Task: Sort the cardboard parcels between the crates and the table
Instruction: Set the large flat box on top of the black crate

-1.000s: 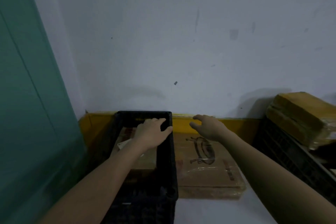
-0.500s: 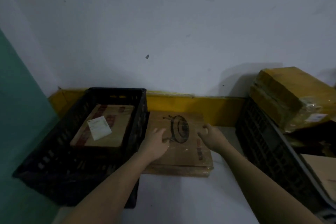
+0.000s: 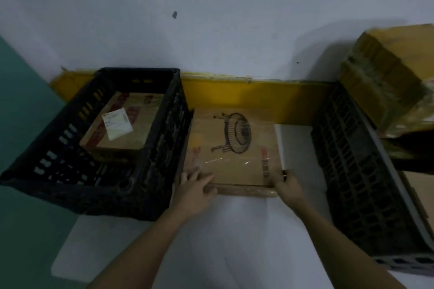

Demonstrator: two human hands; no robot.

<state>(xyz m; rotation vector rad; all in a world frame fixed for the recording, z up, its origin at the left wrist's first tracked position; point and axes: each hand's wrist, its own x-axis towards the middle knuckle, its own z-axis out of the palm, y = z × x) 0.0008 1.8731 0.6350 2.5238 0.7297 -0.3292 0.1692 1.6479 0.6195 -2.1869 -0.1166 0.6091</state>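
While my left hand [image 3: 196, 189] lies flat-fingered on the flat brown cardboard parcel [image 3: 234, 148], my right hand [image 3: 287, 184] grips its near right corner; black plastic crate [image 3: 150, 195] sits left of my fingers.

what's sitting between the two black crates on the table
In the head view, a flat cardboard parcel printed with a fan drawing lies between the left crate and the right crate, with both hands at its near edge.
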